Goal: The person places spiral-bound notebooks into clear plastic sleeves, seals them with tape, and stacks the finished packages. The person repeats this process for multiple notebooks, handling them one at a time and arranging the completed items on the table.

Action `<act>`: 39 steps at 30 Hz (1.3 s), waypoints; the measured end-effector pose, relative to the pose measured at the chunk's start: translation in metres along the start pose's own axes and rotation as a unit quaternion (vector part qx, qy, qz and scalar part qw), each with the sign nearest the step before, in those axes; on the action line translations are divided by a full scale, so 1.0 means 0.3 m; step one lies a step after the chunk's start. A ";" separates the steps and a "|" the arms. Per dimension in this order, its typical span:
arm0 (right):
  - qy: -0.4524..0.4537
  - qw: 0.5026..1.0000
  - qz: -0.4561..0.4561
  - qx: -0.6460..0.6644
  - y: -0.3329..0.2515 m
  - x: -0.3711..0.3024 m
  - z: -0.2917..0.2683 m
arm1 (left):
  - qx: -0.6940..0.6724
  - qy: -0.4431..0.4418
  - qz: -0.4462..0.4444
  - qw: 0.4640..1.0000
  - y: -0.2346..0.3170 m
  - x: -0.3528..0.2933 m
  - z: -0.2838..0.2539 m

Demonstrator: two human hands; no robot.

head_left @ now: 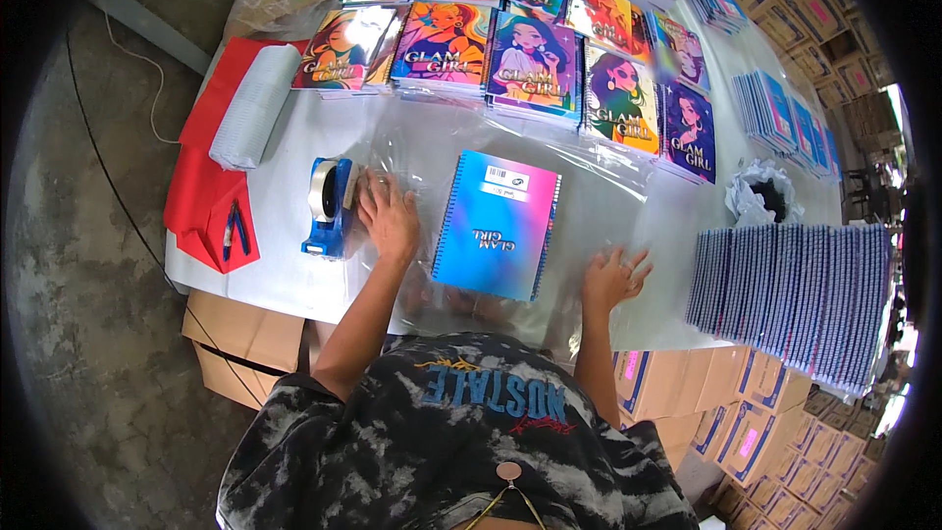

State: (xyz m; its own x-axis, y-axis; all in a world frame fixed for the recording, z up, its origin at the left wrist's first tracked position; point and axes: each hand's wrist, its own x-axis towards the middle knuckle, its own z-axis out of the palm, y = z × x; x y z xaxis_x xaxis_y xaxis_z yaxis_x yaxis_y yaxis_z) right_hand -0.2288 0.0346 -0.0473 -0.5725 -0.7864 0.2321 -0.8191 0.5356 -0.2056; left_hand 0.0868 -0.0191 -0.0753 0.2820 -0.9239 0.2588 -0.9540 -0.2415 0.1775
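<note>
A blue and pink spiral notebook [491, 221] lies in the middle of the white table, with a white barcode label near its far edge. Clear plastic film [613, 165] is spread around it. My left hand [391, 221] rests to the left of the notebook, fingers stretched out, beside a blue tape dispenser [322, 221] with a roll of tape. To the notebook's right, my right hand [612, 280] is over the film with its fingers apart. Neither hand touches the notebook, and I see nothing gripped in either.
Stacks of colourful notebooks [442, 44] line the far side. A tall spiral-edged stack [785, 294] stands at right, near a crumpled plastic bag [763, 191]. At left are a white roll [257, 106], red sheets [196, 177] and pens [235, 231]. Cartons [751, 437] are piled below right.
</note>
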 end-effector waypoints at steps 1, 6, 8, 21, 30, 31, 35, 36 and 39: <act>-0.008 1.000 -0.001 0.013 0.044 -0.043 0.000 | -0.045 0.018 0.010 0.999 0.022 0.000 -0.022; -0.064 0.980 0.005 0.187 0.068 -0.069 -0.022 | -0.255 0.028 -0.027 0.966 0.066 0.092 -0.116; -0.094 0.912 0.059 0.394 0.114 -0.035 0.015 | -0.359 -0.087 -0.130 0.920 0.091 0.153 -0.180; -0.079 0.923 0.053 0.373 0.130 0.057 -0.182 | -0.403 -0.449 0.041 0.796 -0.046 0.168 -0.377; -0.265 0.838 0.092 0.468 0.080 0.058 -0.307 | -0.439 -0.450 0.117 0.768 -0.024 0.176 -0.398; -0.299 0.839 0.077 0.448 0.080 0.063 -0.321 | -0.445 -0.439 0.129 0.770 -0.019 0.180 -0.400; -0.330 0.872 -0.064 0.356 0.054 0.086 -0.354 | -0.466 -0.340 0.202 0.791 0.040 0.171 -0.408; -0.325 0.838 -0.053 0.435 0.037 0.085 -0.349 | -0.477 -0.345 0.201 0.783 0.056 0.170 -0.400; -0.290 0.716 -0.027 0.634 -0.060 0.071 -0.299 | -0.512 -0.350 0.195 0.760 0.089 0.156 -0.356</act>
State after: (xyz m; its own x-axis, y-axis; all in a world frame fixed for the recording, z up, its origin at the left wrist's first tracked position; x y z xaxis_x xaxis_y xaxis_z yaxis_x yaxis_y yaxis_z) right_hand -0.2295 0.0357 0.0465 -0.1285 -0.9879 -0.0869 0.0644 0.0792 -0.9948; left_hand 0.0852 -0.0370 0.0430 -0.4676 -0.8836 -0.0234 -0.2718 0.1185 0.9550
